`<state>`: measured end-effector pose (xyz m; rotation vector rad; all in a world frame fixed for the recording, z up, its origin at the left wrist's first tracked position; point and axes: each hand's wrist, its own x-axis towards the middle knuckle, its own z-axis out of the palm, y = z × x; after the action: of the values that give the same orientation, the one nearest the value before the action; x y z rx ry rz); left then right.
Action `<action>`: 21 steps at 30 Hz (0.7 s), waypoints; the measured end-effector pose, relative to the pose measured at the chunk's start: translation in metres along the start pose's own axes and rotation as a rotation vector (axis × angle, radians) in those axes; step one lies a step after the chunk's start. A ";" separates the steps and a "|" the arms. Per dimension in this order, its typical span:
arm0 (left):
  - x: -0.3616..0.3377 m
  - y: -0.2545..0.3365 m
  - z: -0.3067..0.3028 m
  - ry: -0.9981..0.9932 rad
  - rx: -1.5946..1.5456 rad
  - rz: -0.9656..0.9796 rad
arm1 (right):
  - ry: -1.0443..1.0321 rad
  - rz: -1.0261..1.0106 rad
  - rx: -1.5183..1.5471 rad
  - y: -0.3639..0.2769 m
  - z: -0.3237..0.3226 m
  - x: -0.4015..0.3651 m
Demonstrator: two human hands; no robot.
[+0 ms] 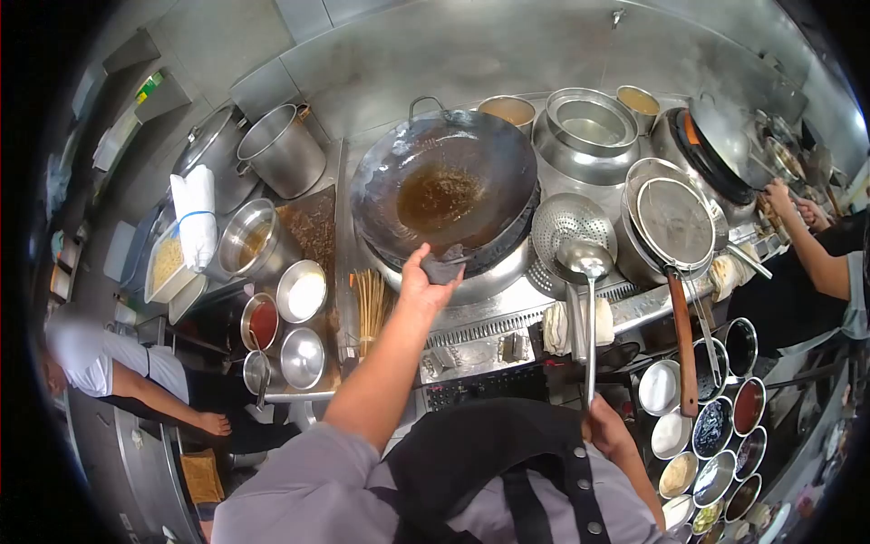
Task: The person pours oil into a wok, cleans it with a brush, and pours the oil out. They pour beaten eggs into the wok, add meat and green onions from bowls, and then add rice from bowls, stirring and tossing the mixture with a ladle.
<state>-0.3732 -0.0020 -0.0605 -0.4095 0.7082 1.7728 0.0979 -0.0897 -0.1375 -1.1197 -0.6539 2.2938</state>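
Note:
A large dark wok [381,186] with brown liquid in its bottom sits on the burner at the centre. My left hand [431,283] is closed around a dark grey cloth [444,267] at the wok's near edge. My right hand [609,430], at the lower right, grips the long metal handle of a ladle [587,260]. The ladle's bowl rests over a round perforated strainer [564,222], to the right of the wok.
Metal pots [283,154] and small bowls stand at the left, with bamboo sticks [370,304] near the wok. A mesh sieve [675,218] lies on a pot at the right, above several sauce containers [713,426]. Other people [149,385] stand on both sides.

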 end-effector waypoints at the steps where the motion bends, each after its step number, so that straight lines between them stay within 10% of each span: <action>1: 0.012 0.001 -0.007 -0.071 -0.045 -0.085 | 0.125 -0.136 -0.334 0.002 0.011 -0.010; 3: 0.025 -0.007 -0.009 -0.094 -0.033 -0.131 | 0.450 -0.234 -0.731 -0.011 0.043 -0.031; 13: -0.064 0.009 0.011 -0.076 -0.075 -0.286 | 0.318 -0.443 -0.272 -0.022 0.118 -0.097; 21: -0.123 0.011 0.023 -0.027 0.250 0.013 | 0.220 -0.489 -0.796 -0.098 0.142 -0.106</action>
<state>-0.3436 -0.0806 0.0334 -0.2120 0.9020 1.6732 0.0605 -0.1094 0.0605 -1.3178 -1.6180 1.4772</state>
